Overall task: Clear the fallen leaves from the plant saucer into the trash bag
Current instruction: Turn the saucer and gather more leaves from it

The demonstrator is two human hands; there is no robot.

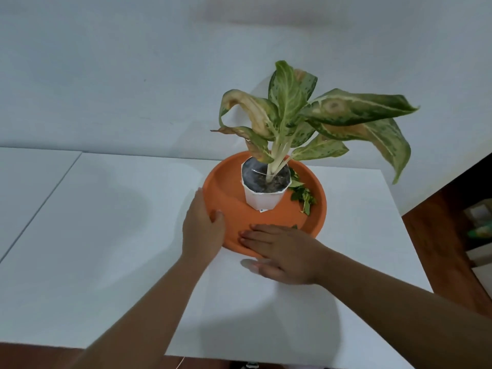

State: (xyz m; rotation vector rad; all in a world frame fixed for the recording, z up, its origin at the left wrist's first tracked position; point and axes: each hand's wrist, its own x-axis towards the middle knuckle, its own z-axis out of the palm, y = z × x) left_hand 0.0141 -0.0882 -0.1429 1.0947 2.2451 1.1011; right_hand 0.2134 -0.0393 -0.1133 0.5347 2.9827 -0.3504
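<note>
On the white table (111, 235), near its far edge, sits the orange saucer (318, 206); all positions below are relative to it. A white pot (262, 199) stands upright inside the saucer, toward its far side, dark soil visible at the top. The plant (290, 113) rises from the pot: variegated green leaves, several yellowed or browned, most leaning right, past the saucer's right rim.

Fallen leaves (303, 197): a small green clump on the saucer floor, just right of the pot, touching or nearly touching its base. One more green scrap at the near rim, partly hidden behind the right hand's knuckles.

Left hand (203, 230): grips the saucer's near-left rim, thumb (218, 217) hooked over the lip to the inside, remaining digits outside and below the rim, not visible.

Right hand (279, 253): flat, unclenched, palm down. Fingers (255, 235) lie across the near rim pointing left; the thumb rests on the table just outside the saucer. It grasps nothing.

Trash bag: not in view. A wall stands behind the saucer; dark floor shows to the right of the table.
</note>
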